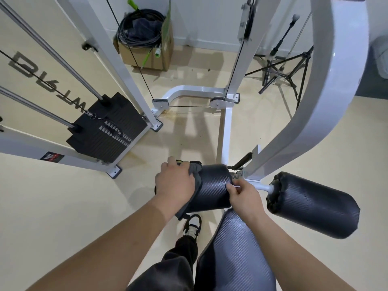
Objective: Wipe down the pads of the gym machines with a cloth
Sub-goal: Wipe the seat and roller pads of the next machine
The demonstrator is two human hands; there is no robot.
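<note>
Currently in hand: the wiping of the left roller pad (212, 190), which sits on the cross bar at the foot of the white machine frame (327, 101).
Left hand: the left hand (174, 182) lies over the outer end of this pad; its fingers are curled round a grey cloth (194, 168) and press it on the pad.
Cloth: it is bunched under the palm, and one part hangs down along the near side of the pad.
Right hand: the right hand (244, 196) is at the inner end of the same pad, its fingers bent round the edge beside the bar. I judge that it holds the pad so that it does not roll.
Done so far: I cannot tell. No pad shows a wet mark or a clear difference between cleaned and not cleaned.
Probably left on this pad: the middle and the underside, because the cloth covers only the outer end.
Still to check: the right roller pad (312, 206), well apart from both hands, and the long seat pad (235, 248) just below the right wrist.
Overall judgement: the task seems to be somewhere in progress, not near the end, as two more pads are in view without a cloth on them.
Around: a weight stack (107, 129) on the left, and a cardboard box (147, 53) with cables at the wall.
</note>
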